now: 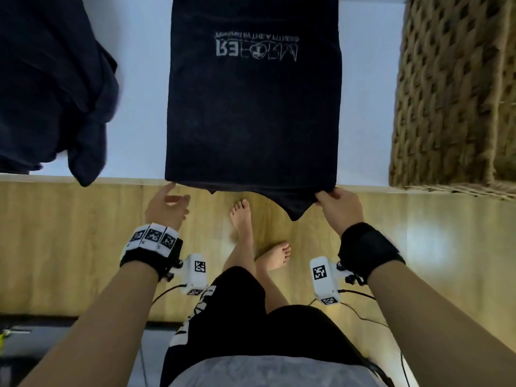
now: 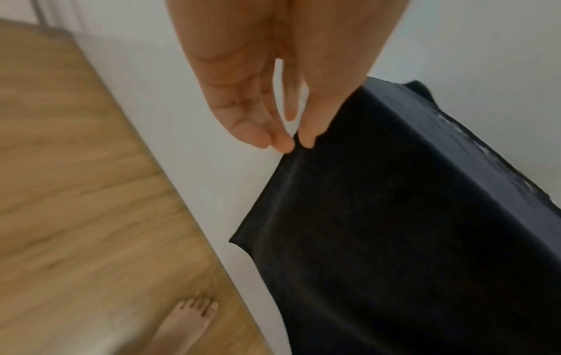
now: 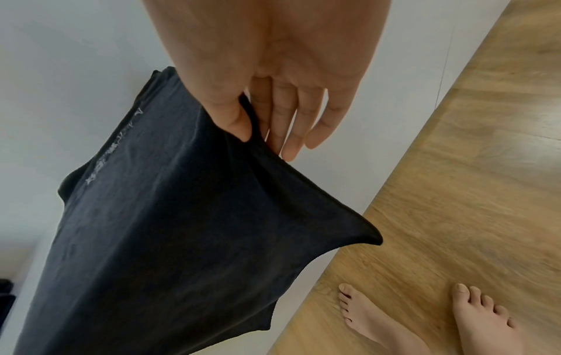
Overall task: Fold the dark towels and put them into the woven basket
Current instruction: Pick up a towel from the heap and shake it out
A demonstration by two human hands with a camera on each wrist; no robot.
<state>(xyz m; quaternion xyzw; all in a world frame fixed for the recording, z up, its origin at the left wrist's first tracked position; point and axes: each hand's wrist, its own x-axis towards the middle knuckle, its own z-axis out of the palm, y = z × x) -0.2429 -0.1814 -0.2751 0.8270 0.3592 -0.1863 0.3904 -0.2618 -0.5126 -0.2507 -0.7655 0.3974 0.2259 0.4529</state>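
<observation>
A dark towel [image 1: 252, 107] with pale lettering is laid flat down the middle of the white table [image 1: 139, 79], its near edge hanging just over the table's near rim. The near right corner is pinched by the right hand [image 1: 339, 203], thumb on top and fingers beneath; the grip looks meant to lift that edge for a fold away from the body. The left hand [image 1: 167, 206] is held loosely spread, its fingertips [image 2: 285, 144] just at the towel's near left corner, and nothing is gripped yet. A second pinch there seems to be needed before the edge can be carried evenly. A crumpled heap of dark towels [image 1: 53, 88] is left waiting at the far left. The woven basket [image 1: 458, 90] is parked at the right; its inside cannot be seen.
</observation>
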